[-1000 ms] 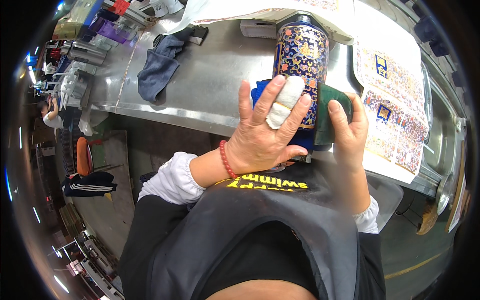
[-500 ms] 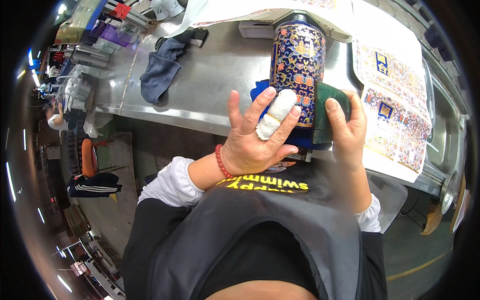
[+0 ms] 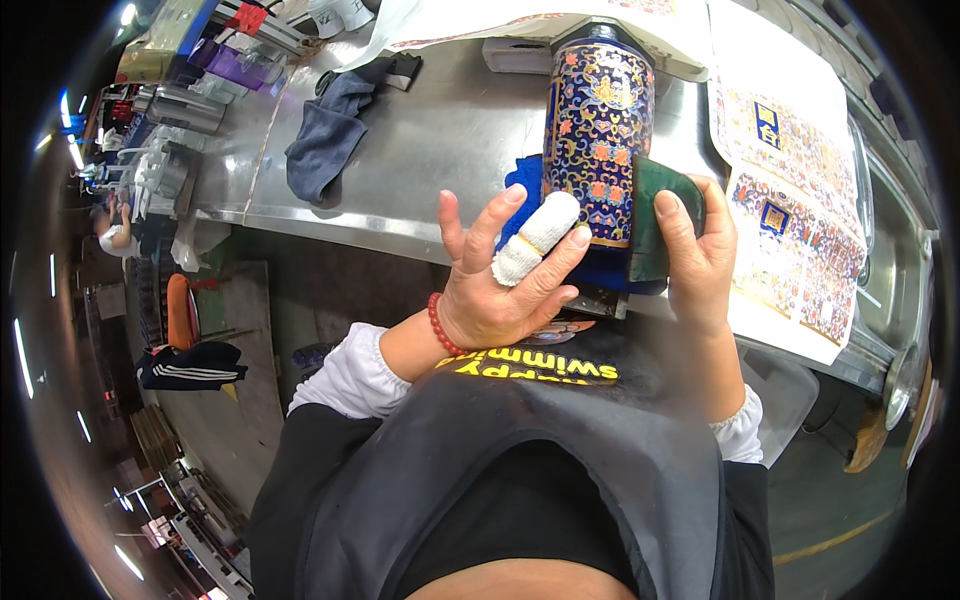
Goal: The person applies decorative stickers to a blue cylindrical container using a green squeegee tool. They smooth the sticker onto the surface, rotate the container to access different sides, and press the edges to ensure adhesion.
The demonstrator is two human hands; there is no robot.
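A dark blue cylindrical vessel (image 3: 598, 130) with a colourful floral pattern lies on the table, its near end over a blue cloth (image 3: 600, 272). My right hand (image 3: 702, 250) pinches a flat dark green scraper (image 3: 655, 215) between thumb and fingers, its edge against the vessel's right side. My left hand (image 3: 505, 285) is open beside the vessel's lower left, fingers spread. One of its fingers wears a white fabric wrap (image 3: 535, 240) bound with a yellow band. The wrapped finger is close to the vessel; whether it touches cannot be told.
Printed patterned sheets (image 3: 790, 225) lie right of the vessel, and a large white sheet (image 3: 480, 22) spans the back. A grey-blue cloth (image 3: 330, 140) rests on the metal table (image 3: 430, 150) at left. Beyond the right sheets is a metal basin (image 3: 905, 260).
My left hand has drawn slightly left and down, off the vessel's near end, with its fingers spread. The right hand keeps the scraper at the vessel's right side.
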